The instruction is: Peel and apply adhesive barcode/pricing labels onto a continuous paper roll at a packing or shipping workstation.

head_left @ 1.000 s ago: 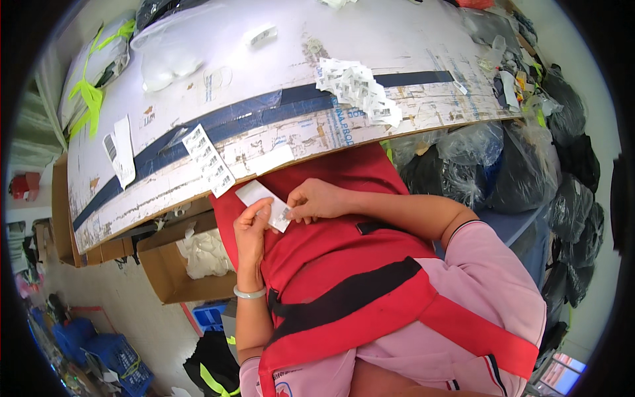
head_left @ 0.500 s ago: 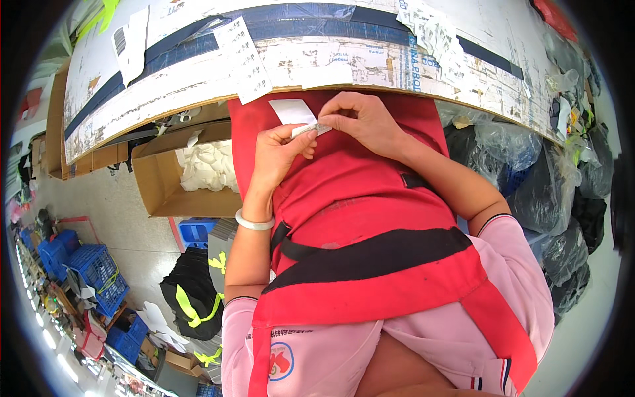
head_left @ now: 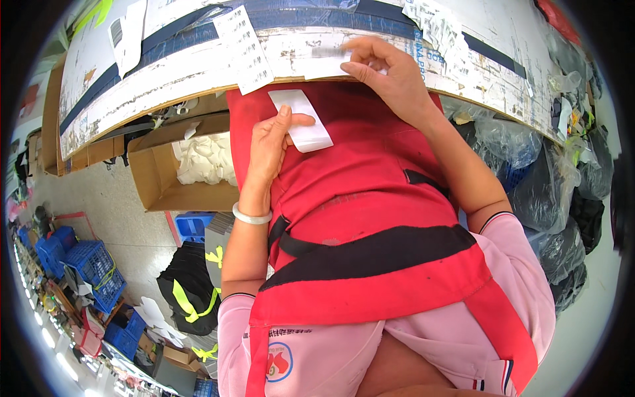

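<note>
My left hand (head_left: 270, 142) is closed on a blank white paper strip (head_left: 309, 132), its thumb lying across the face. The strip hangs over the lap of my red apron, just in front of the table edge. Above the table's near edge, my right hand (head_left: 393, 79) pinches a small printed label (head_left: 329, 51), which is blurred by motion. Under that label a white paper piece (head_left: 321, 68) lies along the edge. A longer sheet of printed labels (head_left: 243, 49) rests on the table to the left, its lower end sticking out over the edge.
The worn white tabletop (head_left: 178, 79) has blue tape bands. A heap of printed label strips (head_left: 436, 30) lies at the right, another white strip (head_left: 129, 36) at the left. Below stands a cardboard box (head_left: 149, 172) of white scraps; plastic bags (head_left: 542, 178) crowd the right.
My right hand has moved up and away from the left, over the table edge, with the small label. The white strip in my left hand now shows at fuller length.
</note>
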### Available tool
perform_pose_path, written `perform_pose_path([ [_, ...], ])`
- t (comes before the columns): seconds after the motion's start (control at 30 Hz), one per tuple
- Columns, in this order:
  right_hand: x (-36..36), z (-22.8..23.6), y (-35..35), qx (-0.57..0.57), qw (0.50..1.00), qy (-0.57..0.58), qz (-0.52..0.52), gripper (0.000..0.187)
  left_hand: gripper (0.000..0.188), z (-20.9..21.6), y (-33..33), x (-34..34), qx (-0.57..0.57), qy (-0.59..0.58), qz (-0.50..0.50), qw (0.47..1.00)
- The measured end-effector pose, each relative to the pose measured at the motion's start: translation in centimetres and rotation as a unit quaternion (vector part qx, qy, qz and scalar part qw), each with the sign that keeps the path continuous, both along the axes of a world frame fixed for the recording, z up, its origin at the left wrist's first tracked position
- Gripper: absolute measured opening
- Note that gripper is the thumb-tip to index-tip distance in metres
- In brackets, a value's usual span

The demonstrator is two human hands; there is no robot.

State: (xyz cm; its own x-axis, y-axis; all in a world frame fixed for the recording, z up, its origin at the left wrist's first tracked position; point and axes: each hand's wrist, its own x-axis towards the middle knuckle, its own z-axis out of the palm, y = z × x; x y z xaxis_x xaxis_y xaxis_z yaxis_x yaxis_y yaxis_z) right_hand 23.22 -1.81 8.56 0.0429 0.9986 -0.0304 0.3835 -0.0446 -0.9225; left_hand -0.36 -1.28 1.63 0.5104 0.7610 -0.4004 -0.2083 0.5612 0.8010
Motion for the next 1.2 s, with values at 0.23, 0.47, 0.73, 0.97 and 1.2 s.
perform_pose_path([
  [0.23, -1.6, -1.4, 1.5, 0.209, 0.947, -0.232, 0.073, 0.066, 0.043, 0.1, 0.1, 0.1, -0.020, -0.006, 0.001, 1.000],
  [0.47, -2.7, -2.5, 1.6, 0.204, 0.944, -0.250, 0.063, 0.071, 0.037, -0.1, 0.1, -0.3, -0.037, -0.025, -0.001, 0.999],
  [0.73, -3.1, -3.7, 2.1, 0.209, 0.945, -0.251, 0.036, 0.068, 0.035, -0.4, 0.4, -0.7, -0.047, -0.045, -0.011, 0.998],
  [0.97, -3.0, -4.0, 2.3, 0.212, 0.943, -0.254, 0.028, 0.066, 0.034, -0.5, 0.5, -0.6, -0.038, -0.048, -0.011, 0.998],
  [1.2, -2.7, -2.3, 2.0, 0.253, 0.937, -0.238, -0.009, 0.051, 0.033, -0.7, 0.4, -0.6, -0.041, -0.053, -0.011, 0.998],
])
